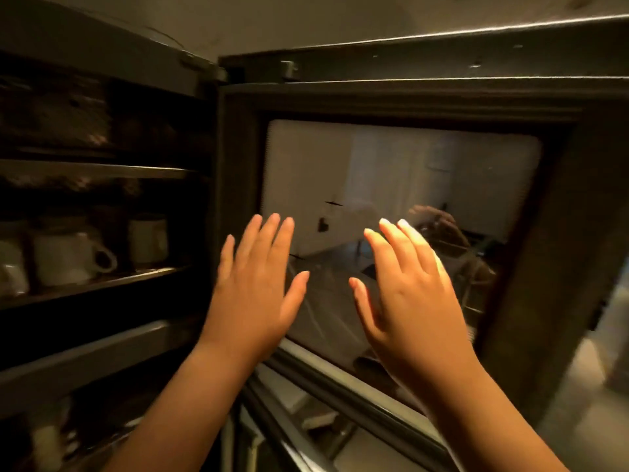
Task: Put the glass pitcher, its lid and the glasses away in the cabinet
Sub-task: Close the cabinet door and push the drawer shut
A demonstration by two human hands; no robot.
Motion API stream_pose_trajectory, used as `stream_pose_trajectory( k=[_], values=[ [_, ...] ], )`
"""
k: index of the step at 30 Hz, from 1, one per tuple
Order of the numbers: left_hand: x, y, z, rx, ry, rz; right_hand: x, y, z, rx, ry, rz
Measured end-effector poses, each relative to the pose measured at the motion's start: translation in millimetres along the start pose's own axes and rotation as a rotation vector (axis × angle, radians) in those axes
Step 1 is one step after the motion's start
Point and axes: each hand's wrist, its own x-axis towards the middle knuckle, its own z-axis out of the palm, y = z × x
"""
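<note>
- Both hands up, left hand (253, 287) and right hand (413, 298), fingers spread, empty, before the cabinet door (391, 233) glass.
- Mugs (73, 257) sit on the cabinet (102, 172) shelf, left.

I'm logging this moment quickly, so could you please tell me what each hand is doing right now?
Left hand: open, fingers spread, holding nothing.
Right hand: open, holding nothing, raised before the glass cabinet door.
</note>
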Motion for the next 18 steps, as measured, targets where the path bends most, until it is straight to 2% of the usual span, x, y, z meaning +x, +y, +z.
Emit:
stream_pose_trajectory(
  k=[5, 9, 14, 18],
  values=[
    [8, 84, 21, -0.112, -0.019, 0.194, -38, 49, -50, -0.132, 0.017, 0.134],
    [12, 133, 27, -0.112, 0.027, 0.374, -58, 74, -81, -0.182, 0.104, 0.234],
    [17, 171, 29, -0.166, 0.051, 0.517, -66, 96, -96, -0.176, 0.106, 0.315],
    [16, 186, 34, -0.124, -0.011, 0.593, -69, 103, -88, -0.144, 0.062, 0.34]
  ],
)
